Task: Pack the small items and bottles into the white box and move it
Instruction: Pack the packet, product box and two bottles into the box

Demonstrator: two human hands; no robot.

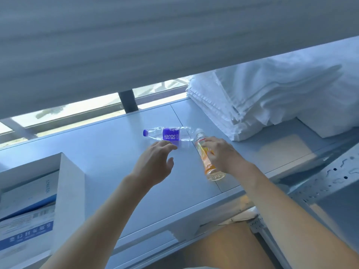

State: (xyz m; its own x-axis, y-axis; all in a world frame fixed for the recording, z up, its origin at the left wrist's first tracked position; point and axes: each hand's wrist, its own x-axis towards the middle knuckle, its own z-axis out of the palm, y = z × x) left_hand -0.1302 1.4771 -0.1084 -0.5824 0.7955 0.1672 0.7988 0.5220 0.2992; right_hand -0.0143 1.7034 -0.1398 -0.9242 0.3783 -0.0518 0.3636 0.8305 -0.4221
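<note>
A clear water bottle (169, 134) with a purple cap and purple label lies on its side on the white counter (108, 152), cap pointing left. My left hand (155, 163) hovers just in front of it, fingers apart, holding nothing. An orange drink bottle (208, 164) with a white cap lies beside the water bottle, its cap end almost touching the water bottle's base. My right hand (221, 154) is wrapped over its middle. The white box (68, 191) stands at the left edge and holds several flat packages with blue print.
A stack of folded white towels and linen (262, 98) sits on the counter at the right. A window with a lowered grey blind (136, 45) runs along the back. A perforated metal rack (334, 183) stands to the right, below the counter's edge.
</note>
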